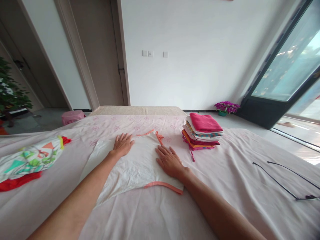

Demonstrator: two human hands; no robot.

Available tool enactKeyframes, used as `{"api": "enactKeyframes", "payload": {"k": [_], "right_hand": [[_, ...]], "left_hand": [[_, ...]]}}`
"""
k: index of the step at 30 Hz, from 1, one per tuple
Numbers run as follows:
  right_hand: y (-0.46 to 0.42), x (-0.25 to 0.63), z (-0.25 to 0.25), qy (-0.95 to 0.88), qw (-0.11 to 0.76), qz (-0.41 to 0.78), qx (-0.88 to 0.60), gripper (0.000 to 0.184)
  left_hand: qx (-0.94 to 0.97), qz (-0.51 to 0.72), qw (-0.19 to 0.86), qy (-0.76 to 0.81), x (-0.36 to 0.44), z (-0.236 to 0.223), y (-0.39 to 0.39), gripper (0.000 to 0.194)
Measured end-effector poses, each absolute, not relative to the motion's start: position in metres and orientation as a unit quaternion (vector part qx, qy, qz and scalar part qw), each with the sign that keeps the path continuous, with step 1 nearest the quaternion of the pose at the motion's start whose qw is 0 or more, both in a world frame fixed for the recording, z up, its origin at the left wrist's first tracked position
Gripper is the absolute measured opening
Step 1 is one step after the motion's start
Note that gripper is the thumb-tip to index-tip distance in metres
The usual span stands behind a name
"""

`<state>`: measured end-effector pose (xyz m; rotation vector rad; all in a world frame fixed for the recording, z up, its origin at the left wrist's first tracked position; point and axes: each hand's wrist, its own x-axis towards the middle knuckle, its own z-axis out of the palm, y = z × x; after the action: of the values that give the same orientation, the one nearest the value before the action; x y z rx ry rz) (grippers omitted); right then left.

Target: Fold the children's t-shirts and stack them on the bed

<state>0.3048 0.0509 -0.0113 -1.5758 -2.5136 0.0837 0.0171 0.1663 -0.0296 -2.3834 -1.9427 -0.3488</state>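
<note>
Our forearms (pixel 82 186) reach over the pale cover (pixel 125 223) to the white garment (pixel 135 170), its long axis seeming to run nine to three o'clock. Both hands press it palm down, fingers slightly spread: left hand (pixel 122 145) toward eleven, right hand (pixel 171 161) toward one, nearer the folded stack (pixel 203 133) at two. Beyond, a green pot (pixel 222 113) holds purple flowers (pixel 227 106).

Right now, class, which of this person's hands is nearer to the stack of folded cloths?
The right. The right hand lies just left of the stack; the left hand is farther left, across the white garment.
</note>
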Motion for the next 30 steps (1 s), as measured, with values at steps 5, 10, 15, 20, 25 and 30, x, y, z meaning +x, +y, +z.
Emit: {"api": "enactKeyframes", "payload": {"k": [5,10,15,20,25,30], "right_hand": [[0.051,0.303,-0.011,-0.84,0.092,0.024,-0.534,0.056],[0.049,0.303,-0.01,-0.84,0.087,0.019,-0.535,0.056],[0.049,0.305,-0.011,-0.842,0.093,0.028,-0.53,0.056],[0.053,0.311,-0.007,-0.84,0.116,0.062,-0.527,0.052],[0.045,0.342,0.016,-0.762,0.171,0.046,-0.623,0.044],[0.007,0.377,0.035,-0.662,0.154,0.092,-0.728,0.036]], "left_hand": [[-0.733,-0.138,0.047,-0.664,0.02,-0.024,0.126,0.064],[-0.811,-0.107,-0.007,-0.574,0.04,-0.027,0.066,0.062],[-0.864,-0.09,0.01,-0.496,0.015,-0.033,0.02,0.062],[-0.844,-0.101,0.066,-0.523,-0.047,-0.04,-0.002,0.059],[-0.831,-0.095,0.104,-0.539,-0.098,-0.05,-0.027,0.059],[-0.825,-0.107,0.107,-0.545,-0.117,-0.057,-0.039,0.057]]}}
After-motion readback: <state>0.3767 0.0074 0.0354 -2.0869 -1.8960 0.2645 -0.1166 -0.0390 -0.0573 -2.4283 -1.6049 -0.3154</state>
